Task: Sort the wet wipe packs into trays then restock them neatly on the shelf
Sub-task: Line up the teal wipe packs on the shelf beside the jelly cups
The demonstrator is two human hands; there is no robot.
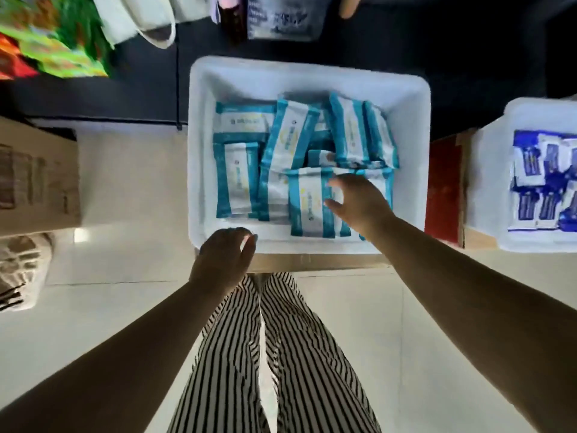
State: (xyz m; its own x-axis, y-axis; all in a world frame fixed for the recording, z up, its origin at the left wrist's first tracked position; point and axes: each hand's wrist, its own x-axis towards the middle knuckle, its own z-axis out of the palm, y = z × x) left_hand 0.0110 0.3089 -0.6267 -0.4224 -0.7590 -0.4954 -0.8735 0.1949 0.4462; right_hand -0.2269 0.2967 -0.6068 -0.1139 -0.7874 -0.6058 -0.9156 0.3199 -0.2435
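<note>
A big white plastic tray (199, 151) sits on a brown cardboard box (312, 262) in front of the person. It is full of teal and white wet wipe packs (293, 135). Some packs lie flat in rows and some lean on each other in a messy pile.

The right hand (359, 204) reaches into the tray, over the near packs. Its fingers (335, 182) are spread and straight and hold nothing. I cannot tell if they touch the pack below. The left hand (223, 254) is at the near rim of the tray. Its fingers (246, 242) curl over the rim and seem to grip it.

A second white tray (487, 182) stands well apart on the right, on another box. It holds dark blue and white wipe packs (540, 179). A red box side (443, 185) shows between the two trays.

On the left is a tan cardboard box (37, 173), with a woven beige bag (22, 270) near it. Bright green and orange bags (46, 35) and a white cloth bag (137, 20) lie at the top left. The person's black and white striped trousers (281, 354) stand on the pale tile floor (125, 182).
</note>
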